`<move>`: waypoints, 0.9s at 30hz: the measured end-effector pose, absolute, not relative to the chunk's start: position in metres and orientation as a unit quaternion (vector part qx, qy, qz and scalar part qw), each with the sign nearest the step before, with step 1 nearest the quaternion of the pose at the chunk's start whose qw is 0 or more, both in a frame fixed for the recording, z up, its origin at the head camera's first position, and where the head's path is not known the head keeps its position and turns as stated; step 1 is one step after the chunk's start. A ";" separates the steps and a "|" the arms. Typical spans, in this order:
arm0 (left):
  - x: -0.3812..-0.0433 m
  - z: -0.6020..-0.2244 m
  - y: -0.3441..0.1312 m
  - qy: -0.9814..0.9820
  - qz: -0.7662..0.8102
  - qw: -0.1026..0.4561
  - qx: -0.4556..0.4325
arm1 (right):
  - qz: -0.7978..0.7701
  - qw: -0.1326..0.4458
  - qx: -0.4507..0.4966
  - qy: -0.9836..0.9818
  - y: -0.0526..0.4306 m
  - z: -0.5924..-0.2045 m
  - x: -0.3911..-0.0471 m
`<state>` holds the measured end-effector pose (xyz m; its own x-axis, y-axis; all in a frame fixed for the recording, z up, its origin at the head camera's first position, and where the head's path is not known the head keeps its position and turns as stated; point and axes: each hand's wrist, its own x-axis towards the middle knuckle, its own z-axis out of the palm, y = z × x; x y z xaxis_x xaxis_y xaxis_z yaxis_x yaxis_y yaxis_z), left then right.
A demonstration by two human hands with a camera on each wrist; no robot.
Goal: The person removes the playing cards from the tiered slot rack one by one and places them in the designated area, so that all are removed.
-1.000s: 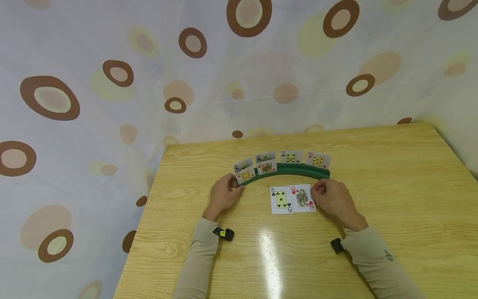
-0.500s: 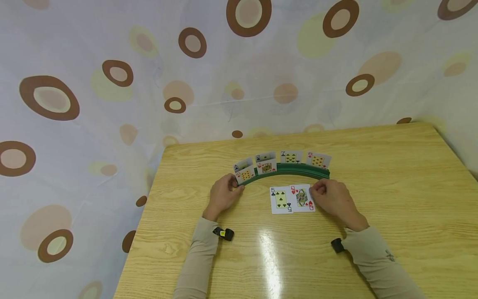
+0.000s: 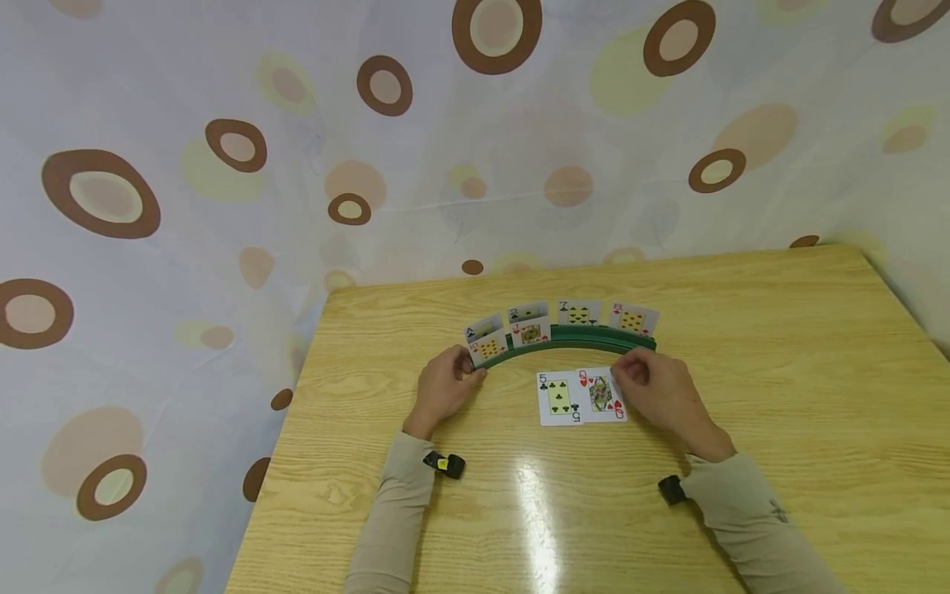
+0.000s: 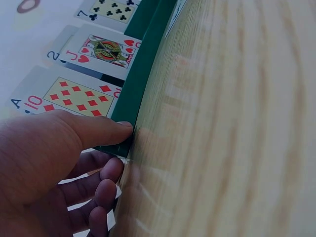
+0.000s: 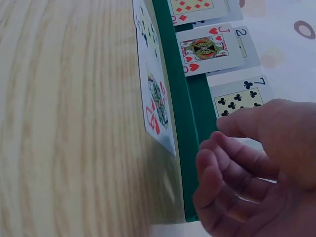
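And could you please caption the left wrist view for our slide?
Left hand grips the green card holder beside the ten of diamonds.

Indoor corner, kind unclear: wooden table (image 3: 594, 495), circle-patterned cloth (image 3: 475, 148).

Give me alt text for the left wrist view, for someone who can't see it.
A left hand grips the end of a green card holder on a wood-grained table. In it, the ten of diamonds overlaps an ace, the jack of hearts overlaps a 2, and the seven of clubs stands beyond.
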<state>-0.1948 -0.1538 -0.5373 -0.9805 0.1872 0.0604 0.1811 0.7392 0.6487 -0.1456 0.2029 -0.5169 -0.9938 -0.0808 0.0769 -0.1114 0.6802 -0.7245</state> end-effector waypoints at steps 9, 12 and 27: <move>-0.195 -0.536 -0.154 0.936 0.341 0.009 0.091 | 0.424 0.129 0.082 -0.893 0.188 -0.511 -0.149; -0.195 -0.537 -0.153 0.935 0.342 0.010 0.092 | 0.431 0.157 0.092 -0.884 0.182 -0.508 -0.153; -0.196 -0.536 -0.153 0.933 0.347 0.013 0.092 | 0.442 0.212 0.114 -0.864 0.155 -0.514 -0.176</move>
<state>-0.1960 -0.1533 -0.5363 -0.9829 0.1800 0.0388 0.1616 0.7421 0.6505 -0.1759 0.1547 -0.5144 -0.8843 -0.0101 0.4668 -0.3845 0.5830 -0.7158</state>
